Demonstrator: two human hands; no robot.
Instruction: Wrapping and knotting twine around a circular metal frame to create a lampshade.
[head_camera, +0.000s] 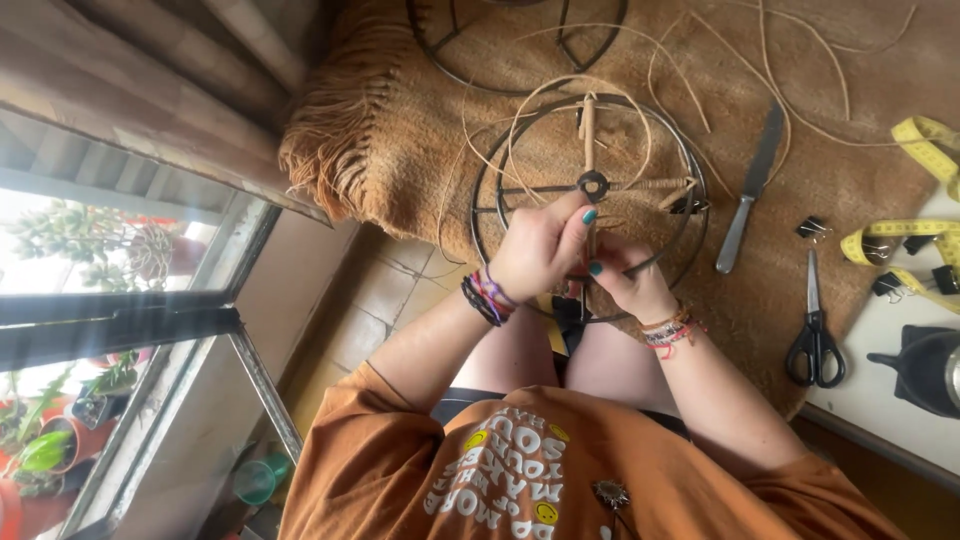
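Both hands are in tight at the near edge of the round wire frame (598, 190), and the grip is busy. The left hand (540, 245) is clenched, fingers curled over, pinching a thin strand of cane (480, 160) down against the frame's lower spoke. The right hand (632, 282) sits just beside it, touching it, fingers folded in on the same spoke; exactly what it pinches is hidden under the left hand's fingers. Teal nails on both, and stacks of bracelets on both wrists.

The frame itself lies flat on a brown fringed rug (400, 150), its near rim over the person's knees. It has a small ring at the hub with spokes running out; the far spoke and the right spoke are already wrapped in pale cane, and a black binder clip (690, 205) is clamped at the right spoke's outer end. Loose cane loops around the frame and trails off across the rug.

To the right of the frame, a table knife (752, 185) lies on the rug, blade pointing away. Further right, black-handled scissors (816, 330) lie at the rug's edge, with a small black clip just above them. A yellow tape measure (925, 180) winds over onto the white counter (890, 380). A second wire frame (480, 45) rests at the far end of the rug.
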